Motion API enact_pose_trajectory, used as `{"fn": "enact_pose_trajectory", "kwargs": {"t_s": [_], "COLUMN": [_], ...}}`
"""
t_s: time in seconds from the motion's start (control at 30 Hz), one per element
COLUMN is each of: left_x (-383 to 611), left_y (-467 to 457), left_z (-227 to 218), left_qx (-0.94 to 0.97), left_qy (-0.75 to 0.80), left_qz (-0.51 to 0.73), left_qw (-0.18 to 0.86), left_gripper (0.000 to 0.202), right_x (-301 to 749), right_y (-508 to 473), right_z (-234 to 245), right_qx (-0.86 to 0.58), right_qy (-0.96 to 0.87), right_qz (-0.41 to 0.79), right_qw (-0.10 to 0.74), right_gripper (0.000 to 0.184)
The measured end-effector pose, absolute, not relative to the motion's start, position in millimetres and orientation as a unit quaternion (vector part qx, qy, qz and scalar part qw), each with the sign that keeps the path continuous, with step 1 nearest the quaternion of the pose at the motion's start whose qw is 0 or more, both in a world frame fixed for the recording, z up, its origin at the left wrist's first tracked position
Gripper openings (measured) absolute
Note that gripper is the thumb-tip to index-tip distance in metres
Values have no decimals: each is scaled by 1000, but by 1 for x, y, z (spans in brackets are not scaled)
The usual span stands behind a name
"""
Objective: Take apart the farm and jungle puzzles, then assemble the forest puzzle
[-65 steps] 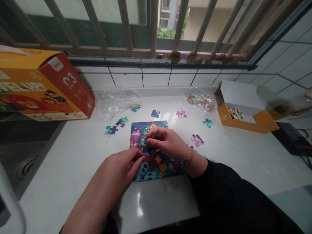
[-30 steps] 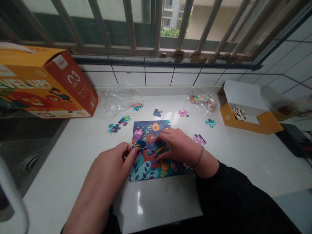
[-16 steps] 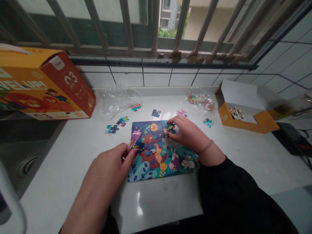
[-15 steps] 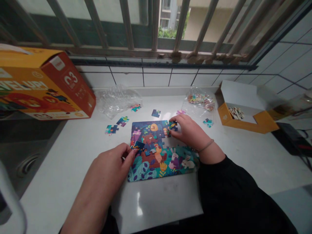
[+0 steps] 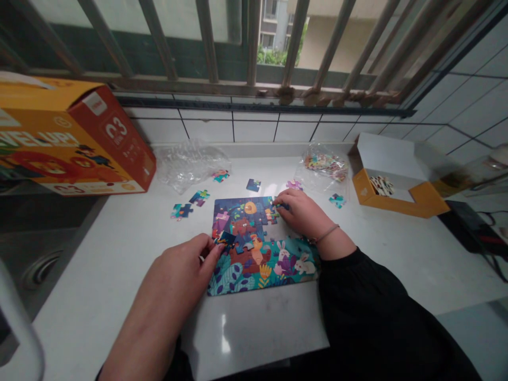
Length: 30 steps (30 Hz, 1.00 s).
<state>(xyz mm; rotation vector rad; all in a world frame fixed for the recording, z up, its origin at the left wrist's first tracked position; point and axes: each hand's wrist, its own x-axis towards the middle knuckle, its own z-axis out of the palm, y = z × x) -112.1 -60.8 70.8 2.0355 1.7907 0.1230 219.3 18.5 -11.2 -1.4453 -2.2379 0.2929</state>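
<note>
A partly assembled jigsaw puzzle [image 5: 248,259] lies on the white counter, showing a bear, a fox-like animal and rabbits among plants. Over its left side, my left hand [image 5: 190,270] pinches a dark blue puzzle piece [image 5: 227,238] between thumb and forefinger. My right hand [image 5: 299,211] is at the puzzle's upper right edge, its fingers closed on another dark piece [image 5: 275,202] that they mostly cover. Below that hand, bare counter shows through a gap between the upper part and the rabbits.
Loose pieces [image 5: 199,197] lie left of and behind the puzzle, with another piece [image 5: 337,200] at right. Behind are a clear plastic bag [image 5: 190,164] and a bag of pieces [image 5: 325,164]. A large orange box [image 5: 71,143] stands left; an open yellow box [image 5: 397,203] sits right.
My right hand has turned and come down slightly over the puzzle's upper right edge, so its piece is now mostly covered. My left hand stays nearly still with its piece.
</note>
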Motion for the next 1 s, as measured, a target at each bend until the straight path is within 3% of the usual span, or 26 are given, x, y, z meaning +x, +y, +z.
{"fn": "enact_pose_trajectory", "kwargs": {"t_s": [1.0], "left_x": [-107], "left_y": [-59], "left_z": [75], "left_qx": [728], "left_qy": [653], "left_qz": [-16], "left_qw": [208], "left_gripper": [37], "right_x": [223], "right_y": [23], "right_z": [-19], "right_qx": [-509], "right_qy": [-827], "right_qz": [69], "right_qw": [228], "right_gripper": [20]}}
